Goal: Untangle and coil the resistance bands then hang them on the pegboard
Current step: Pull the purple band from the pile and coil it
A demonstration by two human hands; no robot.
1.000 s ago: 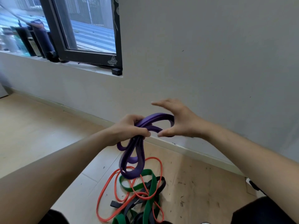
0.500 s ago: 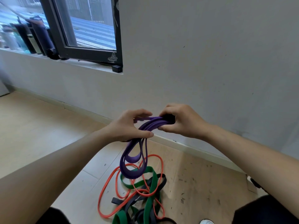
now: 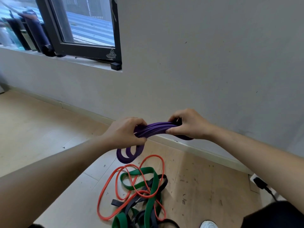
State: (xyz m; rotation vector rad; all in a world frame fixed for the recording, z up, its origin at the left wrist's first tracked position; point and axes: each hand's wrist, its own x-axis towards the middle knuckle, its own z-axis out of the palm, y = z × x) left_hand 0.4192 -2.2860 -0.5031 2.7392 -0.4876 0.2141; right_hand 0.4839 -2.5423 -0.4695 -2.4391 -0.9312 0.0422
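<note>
A purple resistance band [image 3: 153,130], folded into several strands, stretches between my two hands above the floor. My left hand [image 3: 125,131] grips its left end, with short loops hanging below the fist. My right hand [image 3: 189,123] grips the right end, fingers curled over the strands. On the floor beneath lies a tangle of an orange band [image 3: 115,186], a green band [image 3: 151,186] and a black band [image 3: 162,182]. No pegboard is in view.
A grey wall [image 3: 205,63] with a skirting board stands right ahead. A black-framed window [image 3: 85,30] is at upper left, with dark bottles on its sill. A white plug socket with a black plug [image 3: 259,181] sits low on the right. A white shoe [image 3: 209,224] shows at the bottom.
My right hand closed its fingers around the purple band and pulled rightwards. The band's hanging loops have been drawn up short, and the strands now lie taut between both hands.
</note>
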